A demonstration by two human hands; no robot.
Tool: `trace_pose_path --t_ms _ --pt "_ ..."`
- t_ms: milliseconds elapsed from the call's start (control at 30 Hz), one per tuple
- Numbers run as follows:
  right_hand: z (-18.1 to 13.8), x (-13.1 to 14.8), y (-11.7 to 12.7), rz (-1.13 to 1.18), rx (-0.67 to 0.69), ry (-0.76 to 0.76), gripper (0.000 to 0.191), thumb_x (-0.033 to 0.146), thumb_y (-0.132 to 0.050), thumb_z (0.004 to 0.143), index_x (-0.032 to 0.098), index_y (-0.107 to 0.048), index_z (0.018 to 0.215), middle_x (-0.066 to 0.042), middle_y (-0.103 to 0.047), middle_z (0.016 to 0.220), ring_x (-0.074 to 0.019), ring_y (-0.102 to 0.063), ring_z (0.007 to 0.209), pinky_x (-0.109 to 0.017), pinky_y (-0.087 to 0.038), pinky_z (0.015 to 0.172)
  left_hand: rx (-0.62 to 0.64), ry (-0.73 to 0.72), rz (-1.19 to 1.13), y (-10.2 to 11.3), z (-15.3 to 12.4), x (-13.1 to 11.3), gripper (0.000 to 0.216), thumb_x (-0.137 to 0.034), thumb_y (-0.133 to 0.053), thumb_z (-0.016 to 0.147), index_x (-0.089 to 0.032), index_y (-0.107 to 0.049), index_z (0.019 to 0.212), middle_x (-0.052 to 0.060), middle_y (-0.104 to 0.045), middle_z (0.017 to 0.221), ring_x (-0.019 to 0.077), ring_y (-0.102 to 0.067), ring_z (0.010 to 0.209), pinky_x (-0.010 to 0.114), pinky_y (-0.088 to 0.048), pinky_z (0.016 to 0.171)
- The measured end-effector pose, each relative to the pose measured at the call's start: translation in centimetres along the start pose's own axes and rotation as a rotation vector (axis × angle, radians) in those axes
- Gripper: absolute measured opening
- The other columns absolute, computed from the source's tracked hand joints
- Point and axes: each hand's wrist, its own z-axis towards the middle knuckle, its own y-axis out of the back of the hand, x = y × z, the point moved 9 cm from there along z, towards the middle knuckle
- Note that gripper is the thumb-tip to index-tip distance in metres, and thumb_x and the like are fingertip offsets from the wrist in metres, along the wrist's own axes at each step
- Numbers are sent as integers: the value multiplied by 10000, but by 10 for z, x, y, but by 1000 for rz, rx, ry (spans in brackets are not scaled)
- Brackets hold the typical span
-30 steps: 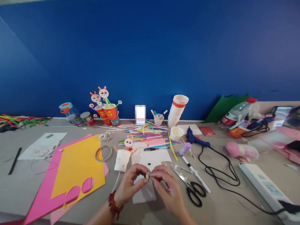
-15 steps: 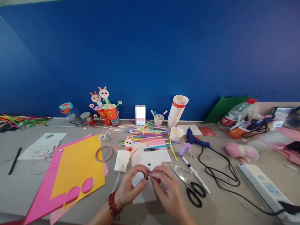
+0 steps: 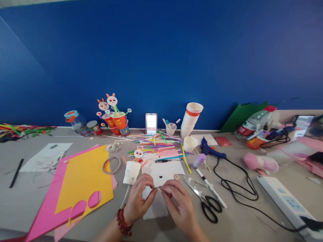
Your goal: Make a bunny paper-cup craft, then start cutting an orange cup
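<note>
pinching a tiny piece (image 3: 158,189) over white paper (image 3: 161,171), left hand (image 3: 137,203) and right hand (image 3: 178,205) are closed; scissors (image 3: 205,201) at 3 o'clock; it could be dropped among clutter.

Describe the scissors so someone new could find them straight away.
Start at the person's right hand near the table's front edge. The scissors lie flat just right of it, black handles toward the person, blades pointing up-left. A white pen lies alongside; only the scissors have two black loops.

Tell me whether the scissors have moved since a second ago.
No. The scissors lie in the same spot beside the white marker, right of the right hand.
</note>
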Motion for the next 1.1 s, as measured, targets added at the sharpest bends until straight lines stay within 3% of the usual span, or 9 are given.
trace_pose_path --t_ms 800,1100 --pt "-8 9 6 -24 -41 132 275 48 -556 891 211 -674 1079 -87 -653 962 -189 -668 884 -287 -574 755 -18 -159 119 5 -4 -16 197 -26 -557 868 -205 -568 948 48 -654 841 184 -642 867 279 -521 764" --pt "-7 0 5 26 -45 55 303 54 -521 901 230 -670 1099 -76 -679 978 -188 -680 911 -284 -580 791 31 -61 1 -1 1 -8 144 -58 -546 896 -201 -550 921 40 -629 836 166 -620 831 269 -510 759"
